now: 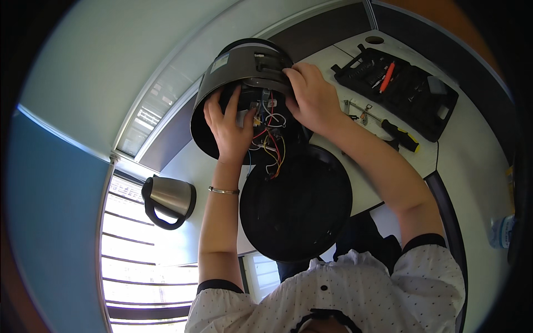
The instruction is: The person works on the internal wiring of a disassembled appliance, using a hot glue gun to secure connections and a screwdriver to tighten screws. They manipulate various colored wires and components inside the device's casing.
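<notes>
Silver kettle [173, 195] left of dark appliance [240, 67]

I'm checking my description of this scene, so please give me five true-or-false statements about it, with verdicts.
1. The left hand is at the opening of the grey appliance housing. True.
2. The right hand holds the screwdriver. False: it is at the housing's edge; the screwdriver lies on the table.
3. Coloured wires hang from the opening. True.
4. The kettle is right of both hands. False: it is left of them.
5. The tool case is open. True.
</notes>
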Demonstrator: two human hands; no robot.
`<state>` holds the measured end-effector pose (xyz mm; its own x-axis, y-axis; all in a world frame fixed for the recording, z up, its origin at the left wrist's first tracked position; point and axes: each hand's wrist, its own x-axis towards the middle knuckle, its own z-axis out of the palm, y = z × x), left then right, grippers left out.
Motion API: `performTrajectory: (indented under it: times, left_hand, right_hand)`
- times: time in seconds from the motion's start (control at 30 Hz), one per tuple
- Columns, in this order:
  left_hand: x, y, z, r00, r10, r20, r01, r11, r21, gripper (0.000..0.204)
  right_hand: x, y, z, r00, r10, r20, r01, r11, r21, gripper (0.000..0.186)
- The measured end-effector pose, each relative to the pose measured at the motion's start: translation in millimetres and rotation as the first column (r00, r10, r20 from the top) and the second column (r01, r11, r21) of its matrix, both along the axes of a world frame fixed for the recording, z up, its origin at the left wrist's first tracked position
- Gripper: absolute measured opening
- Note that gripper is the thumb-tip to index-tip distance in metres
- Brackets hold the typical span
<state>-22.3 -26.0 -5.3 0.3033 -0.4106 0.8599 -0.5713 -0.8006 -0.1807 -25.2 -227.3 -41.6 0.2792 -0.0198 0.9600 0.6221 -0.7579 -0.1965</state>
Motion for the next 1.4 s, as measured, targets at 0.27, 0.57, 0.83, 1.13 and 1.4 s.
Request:
performTrajectory:
  times: [0.27,0.57,0.83,1.13,1.4]
  left_hand:
    - [-0.6,2.7,0.4,0.999,-0.019,0.034,0.019,1.0,0.008,0.056]
    - [-2.9,5.2,-0.7,0.999,-0.046,0.018,0.047,0.999,-0.013,0.055]
    - [-7.8,8.6,-0.4,0.997,-0.072,0.025,0.072,0.997,-0.04,0.053]
    - [-43.6,19.4,-1.9,0.994,-0.11,-0.003,0.11,0.993,-0.053,0.053]
    - [-77.4,40.2,-11.2,0.99,-0.107,-0.093,0.101,0.993,-0.068,0.051]
  right_hand:
    - [-2.1,-0.8,-4.3,1.0,-0.021,-0.006,0.021,1.0,-0.002,0.051]
    - [0.7,0.1,-8.8,0.995,-0.097,-0.011,0.096,0.994,-0.043,0.048]
    - [1.8,0.7,-12.6,0.987,-0.143,-0.069,0.136,0.987,-0.09,0.048]
    - [-6.2,0.9,-14.8,0.983,-0.179,-0.047,0.175,0.98,-0.09,0.049]
    - [-21.5,-8.3,-13.6,0.96,-0.217,-0.178,0.198,0.973,-0.121,0.051]
